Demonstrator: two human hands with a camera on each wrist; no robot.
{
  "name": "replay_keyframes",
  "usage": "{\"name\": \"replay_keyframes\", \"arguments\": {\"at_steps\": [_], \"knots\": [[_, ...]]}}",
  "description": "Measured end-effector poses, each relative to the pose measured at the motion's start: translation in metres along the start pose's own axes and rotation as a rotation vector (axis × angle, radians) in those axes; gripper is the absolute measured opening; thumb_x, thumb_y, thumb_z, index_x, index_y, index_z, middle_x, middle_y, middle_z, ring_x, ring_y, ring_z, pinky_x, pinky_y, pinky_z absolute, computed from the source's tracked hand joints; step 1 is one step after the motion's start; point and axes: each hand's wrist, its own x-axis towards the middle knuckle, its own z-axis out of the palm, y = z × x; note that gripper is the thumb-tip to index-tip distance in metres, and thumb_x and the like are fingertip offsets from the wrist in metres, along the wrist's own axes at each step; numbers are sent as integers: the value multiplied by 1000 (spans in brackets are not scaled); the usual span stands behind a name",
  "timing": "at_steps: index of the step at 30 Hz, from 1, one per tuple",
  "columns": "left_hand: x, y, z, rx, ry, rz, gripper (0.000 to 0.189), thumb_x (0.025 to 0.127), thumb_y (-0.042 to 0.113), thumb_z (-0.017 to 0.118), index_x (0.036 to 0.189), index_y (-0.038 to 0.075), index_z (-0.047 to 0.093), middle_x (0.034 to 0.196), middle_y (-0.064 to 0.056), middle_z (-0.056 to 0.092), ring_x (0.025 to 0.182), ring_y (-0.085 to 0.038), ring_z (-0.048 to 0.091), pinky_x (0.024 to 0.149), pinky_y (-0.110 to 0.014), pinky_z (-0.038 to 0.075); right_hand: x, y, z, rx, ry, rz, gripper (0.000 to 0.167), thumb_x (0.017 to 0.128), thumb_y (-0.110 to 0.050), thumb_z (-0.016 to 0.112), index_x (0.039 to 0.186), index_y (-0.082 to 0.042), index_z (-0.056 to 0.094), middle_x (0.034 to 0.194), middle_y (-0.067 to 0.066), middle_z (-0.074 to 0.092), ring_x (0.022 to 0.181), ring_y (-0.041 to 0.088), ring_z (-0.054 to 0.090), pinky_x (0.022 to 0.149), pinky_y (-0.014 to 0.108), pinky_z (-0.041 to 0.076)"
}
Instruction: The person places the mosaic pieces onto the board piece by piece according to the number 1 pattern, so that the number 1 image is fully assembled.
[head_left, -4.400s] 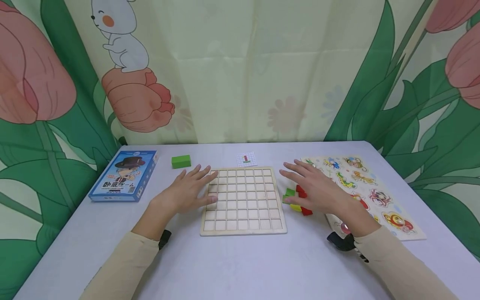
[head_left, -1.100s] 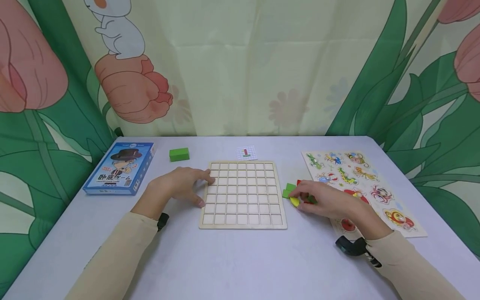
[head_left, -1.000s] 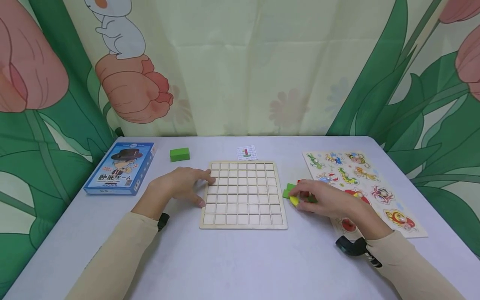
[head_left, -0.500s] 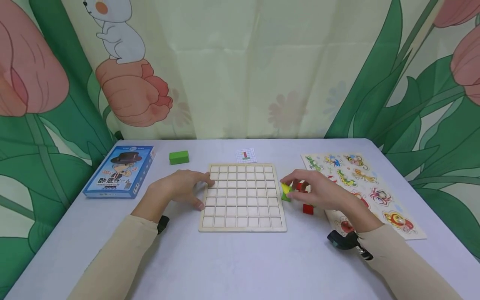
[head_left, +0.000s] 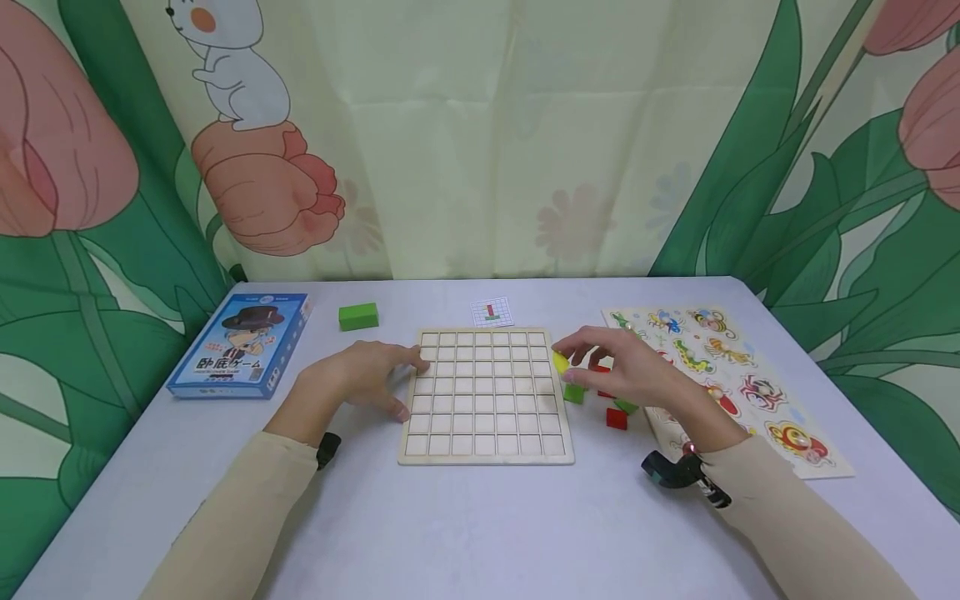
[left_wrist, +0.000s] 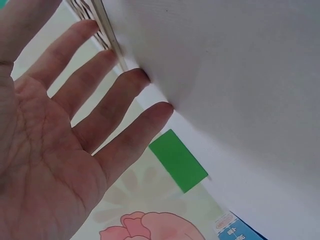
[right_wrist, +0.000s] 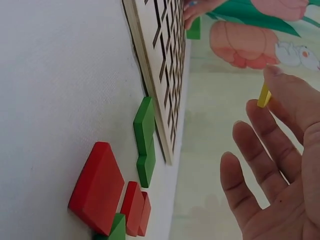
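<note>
My right hand pinches a small yellow block between thumb and index finger, above the right edge of a pale wooden grid board. In the right wrist view that yellow block is seen edge-on at the fingertips, the other fingers loosely spread. My left hand lies along the board's left edge, thumb and fingertips right at the rim; the left wrist view shows its fingers extended. Under and beside my right hand lie small green blocks and red blocks, partly hidden by it.
Behind the board lies a small card printed with a grid and coloured shape. A green block stands back left, near a blue game box. On the right lies a flat board with animal pictures. A patterned curtain hangs behind the table.
My right hand has come down to the loose blocks, pinched the yellow one and brought it up and left to the board's edge. My left hand has drawn back to the board's left rim.
</note>
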Motion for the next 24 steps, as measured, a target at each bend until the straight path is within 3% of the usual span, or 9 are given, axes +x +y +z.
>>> {"name": "replay_keyframes", "arguments": {"at_steps": [9,14,17,24], "knots": [[1,-1,0,0,4,-3,84,74,43,92,148,37,53,162,-5,42,146,-37,40,113,-64,39,12,2,4,79,6,-48,35,92,-19,79,126,-17,69,111,-5,71,98,17,66,82,34,59],[2,-1,1,12,-8,31,84,74,44,92,148,37,52,158,-6,47,145,-36,42,113,-63,40,17,3,11,109,-4,6,39,93,-21,78,130,-18,67,113,-5,69,99,15,64,86,36,58],[2,0,3,12,-12,44,84,73,44,92,147,36,53,158,-6,48,145,-36,42,114,-63,39,21,3,15,113,-14,27,40,93,-23,79,130,-17,68,113,-6,70,100,15,63,88,39,58],[1,1,3,42,26,41,90,75,47,91,153,34,46,163,-8,40,145,-41,41,110,-66,41,42,0,20,127,-14,-11,34,93,-25,78,126,-20,71,110,-7,71,98,14,64,89,41,58]]}}
